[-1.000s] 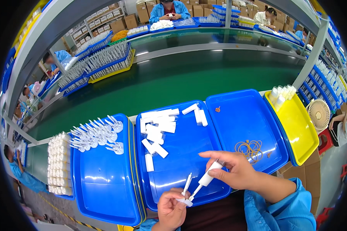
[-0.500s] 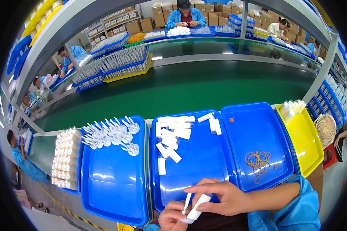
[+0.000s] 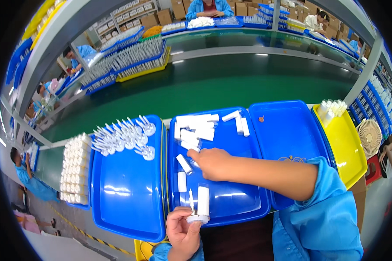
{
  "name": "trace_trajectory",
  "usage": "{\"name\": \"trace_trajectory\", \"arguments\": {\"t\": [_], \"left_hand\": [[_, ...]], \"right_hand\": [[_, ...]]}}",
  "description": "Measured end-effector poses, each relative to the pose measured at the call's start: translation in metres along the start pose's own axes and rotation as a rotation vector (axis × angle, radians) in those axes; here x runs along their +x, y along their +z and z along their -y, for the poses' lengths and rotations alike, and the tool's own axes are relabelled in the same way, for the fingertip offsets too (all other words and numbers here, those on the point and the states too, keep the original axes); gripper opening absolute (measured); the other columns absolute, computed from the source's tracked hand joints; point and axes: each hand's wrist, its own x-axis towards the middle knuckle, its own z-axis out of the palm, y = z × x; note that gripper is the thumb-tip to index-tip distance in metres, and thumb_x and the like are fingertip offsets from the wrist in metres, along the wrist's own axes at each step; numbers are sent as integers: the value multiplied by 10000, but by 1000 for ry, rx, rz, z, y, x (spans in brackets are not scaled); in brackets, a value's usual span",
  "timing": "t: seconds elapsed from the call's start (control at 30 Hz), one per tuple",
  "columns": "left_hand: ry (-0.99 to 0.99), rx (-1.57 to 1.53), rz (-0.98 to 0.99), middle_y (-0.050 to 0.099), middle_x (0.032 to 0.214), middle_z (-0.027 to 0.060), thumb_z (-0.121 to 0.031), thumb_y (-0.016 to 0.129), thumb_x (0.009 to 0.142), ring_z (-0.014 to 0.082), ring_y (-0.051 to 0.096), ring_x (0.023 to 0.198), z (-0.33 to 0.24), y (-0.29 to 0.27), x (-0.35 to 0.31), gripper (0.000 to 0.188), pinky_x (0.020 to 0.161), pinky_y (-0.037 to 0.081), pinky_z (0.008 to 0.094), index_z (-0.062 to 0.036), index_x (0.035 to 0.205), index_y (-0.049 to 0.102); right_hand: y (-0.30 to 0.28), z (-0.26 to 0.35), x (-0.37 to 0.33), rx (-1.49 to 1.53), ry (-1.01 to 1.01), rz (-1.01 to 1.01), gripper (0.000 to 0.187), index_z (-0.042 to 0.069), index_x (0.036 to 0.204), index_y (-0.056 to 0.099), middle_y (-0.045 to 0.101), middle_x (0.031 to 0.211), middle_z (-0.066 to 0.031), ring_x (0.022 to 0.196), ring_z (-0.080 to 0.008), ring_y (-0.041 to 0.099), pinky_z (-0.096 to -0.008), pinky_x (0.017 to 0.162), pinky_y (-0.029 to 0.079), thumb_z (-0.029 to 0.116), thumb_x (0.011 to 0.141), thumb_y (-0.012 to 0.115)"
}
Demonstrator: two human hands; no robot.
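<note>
My left hand (image 3: 184, 230), at the lower middle, grips the edge of a round white base (image 3: 197, 218). A thin white rod (image 3: 191, 199) and a white cylinder in a clear sleeve (image 3: 203, 201) stand upright side by side on that base. My right hand (image 3: 213, 164) reaches into the middle blue tray (image 3: 239, 204), fingers bent and closed down among the loose white cylinders (image 3: 204, 132). What its fingertips pinch, if anything, is hidden beneath the hand. One cylinder (image 3: 184, 164) lies just left of it, and another (image 3: 181, 182) lies nearer me.
The left blue tray (image 3: 126, 204) holds several white bases with rods (image 3: 126, 137); packed white pieces (image 3: 75, 169) stand beyond it. Rubber bands lie in the right blue tray (image 3: 283, 126), partly behind my forearm. A yellow tray (image 3: 346, 152), fan (image 3: 369, 137) and green conveyor (image 3: 231, 82) surround these.
My right hand has left the white base and moved forward into the middle tray. My left hand has shifted slightly left, now holding the base level with the cylinder upright.
</note>
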Motion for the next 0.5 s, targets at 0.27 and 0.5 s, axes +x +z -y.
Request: {"name": "trace_trajectory", "arguments": {"t": [0.27, 0.5], "left_hand": [[124, 475, 386, 579, 881, 127, 10, 657, 754, 212, 566, 762, -10, -7, -3, 85, 656, 454, 288, -11, 830, 625], [188, 474, 431, 609, 853, 132, 11, 654, 739, 259, 580, 787, -10, 5, 8, 83, 680, 461, 307, -18, 816, 642]], "right_hand": [[-12, -10, -62, 1429, 253, 18, 601, 99, 1313, 346, 553, 774, -65, 645, -145, 534, -266, 550, 411, 95, 793, 648], [-13, -7, -83, 1779, 112, 82, 674, 106, 1403, 229, 552, 901, -38, 819, -111, 524, -243, 688, 416, 87, 846, 607]]}}
